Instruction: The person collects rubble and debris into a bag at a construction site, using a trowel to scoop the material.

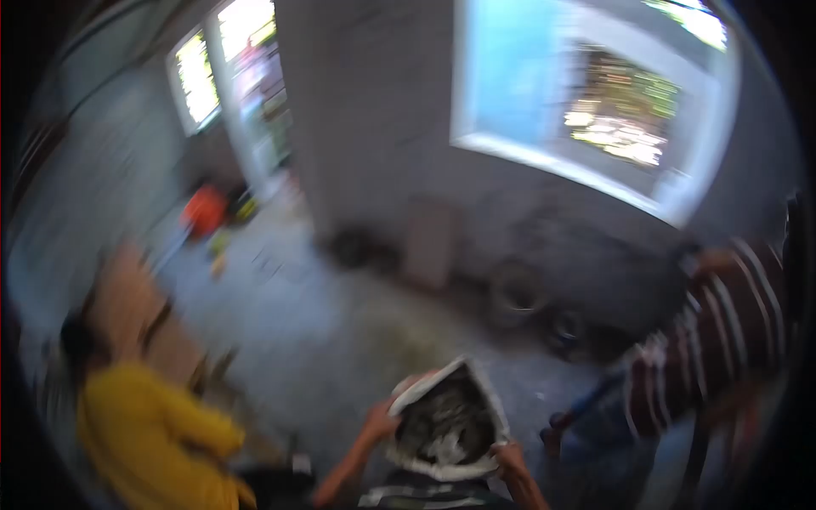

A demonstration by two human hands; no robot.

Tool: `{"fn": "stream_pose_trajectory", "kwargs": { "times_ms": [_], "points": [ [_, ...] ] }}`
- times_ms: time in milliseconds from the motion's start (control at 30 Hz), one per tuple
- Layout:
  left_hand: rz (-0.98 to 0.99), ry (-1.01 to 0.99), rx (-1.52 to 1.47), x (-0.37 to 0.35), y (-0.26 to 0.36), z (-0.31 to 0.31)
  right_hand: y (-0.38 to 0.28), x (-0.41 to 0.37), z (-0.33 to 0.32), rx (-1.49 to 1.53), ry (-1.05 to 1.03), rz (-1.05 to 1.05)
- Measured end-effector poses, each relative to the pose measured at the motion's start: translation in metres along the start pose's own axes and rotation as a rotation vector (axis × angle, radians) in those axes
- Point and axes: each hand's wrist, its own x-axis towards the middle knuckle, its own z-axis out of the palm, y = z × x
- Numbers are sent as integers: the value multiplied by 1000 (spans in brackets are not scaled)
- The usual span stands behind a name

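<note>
At the bottom centre I hold a white-rimmed sack (501, 408) with its mouth wide open. Grey, lumpy material (446, 425) fills the inside; motion blur hides exactly what it is. My left hand (382, 421) is closed on the sack's left rim. On the lower right corner of the rim, my right hand (510, 461) grips too. The sack is close in front of my body, and its underside is hidden.
A person in a yellow top (153, 425) is close on the left, beside brown boards (127, 297). Another person in a striped shirt (705, 340) bends at the right. Tyre-like rings (517, 293) and a panel (429, 242) line the wall. An orange object (204, 211) stands near the doorway.
</note>
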Motion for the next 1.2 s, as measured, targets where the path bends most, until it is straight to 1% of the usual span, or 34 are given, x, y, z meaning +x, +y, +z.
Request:
{"fn": "stream_pose_trajectory", "kwargs": {
  "times_ms": [33, 67, 100, 133, 200, 267, 300, 333, 367, 400, 433, 467, 500, 533, 567, 600, 667, 700, 733, 767, 800, 833, 900, 933, 967, 1000, 1033, 1067, 1100, 1167, 1200],
  "points": [
    [-110, -77, 20, 26, -19, 2, -3, -2, 6, -144, -105, 69],
    [-140, -29, 116, 19, -7, 9, -23, 1, 4, -216, -28, 24],
    [-141, -35, 229, 34, 4, 6, -38, 16, 12, -238, 91, -26],
    [-201, -41, 210, 53, -1, -3, -42, 41, 26, -283, 75, 16],
    [-222, -80, 172, 107, -4, -28, -61, 95, 55, -150, 5, 85],
    [-288, -62, 143, 140, -23, -36, -91, 111, 85, -183, 18, 123],
    [-288, -34, 176, 98, 19, -20, -95, 65, 43, -137, 20, 120],
    [-278, -21, 181, 98, 24, -19, -86, 74, 41, -137, 16, 5],
    [-271, -7, 181, 112, 20, -24, -97, 99, 41, -331, -40, 2],
    [-285, -13, 174, 114, 12, -23, -104, 105, 33, -533, -97, 27],
    [-263, -59, 72, 114, -7, -16, -124, 86, 48, -355, -34, 84],
    [-388, -159, 81, 111, -15, -16, -136, 77, 58, -284, -47, 112],
    [-406, -101, 112, 111, -2, -29, -143, 71, 63, -321, -37, 145],
    [-380, -64, 114, 107, 28, -40, -162, 62, 64, -276, -73, 85],
    [-366, -40, 95, 98, 44, -45, -171, 51, 64, -249, -96, 37],
    [-362, -39, 77, 101, 41, -49, -176, 50, 70, -264, -87, 30],
    [-347, -88, 102, 106, 37, -61, -180, 48, 80, -153, -38, 34],
    [-325, -65, 103, 120, 34, -74, -195, 50, 96, -148, -48, 4],
    [-263, 42, 166, 122, 31, -79, -208, 43, 109, -237, -31, 2],
    [-241, 93, 194, 102, 46, -75, -231, 13, 109, -360, 28, 55],
    [-319, -40, 133, 107, 61, -95, -255, -8, 117, -319, -18, 74],
    [-293, -38, 154, 105, 82, -113, -260, -20, 118, -291, -17, 58],
    [-272, 35, 95, 94, 134, -161, -268, -51, 125, -89, -40, 24],
    [-215, 73, 130, 88, 146, -174, -270, -70, 123, -44, -25, 25],
    [-183, 46, 157, 81, 160, -185, -274, -85, 120, -15, -36, 35],
    [-127, 106, 168, 91, 156, -182, -249, -52, 117, 54, -101, -29],
    [-132, 111, 141, 80, 162, -180, -237, -50, 107, 78, -123, -30],
    [-169, 93, 149, 75, 172, -181, -239, -52, 98, -25, -103, 31],
    [-160, 74, 160, 75, 168, -180, -243, -57, 98, -4, -110, 18],
    [-165, 77, 199, 71, 141, -167, -265, -59, 107, -239, -69, 56],
    [-203, 61, 250, 75, 140, -169, -263, -48, 110, -90, -84, 109]
  ]
}}
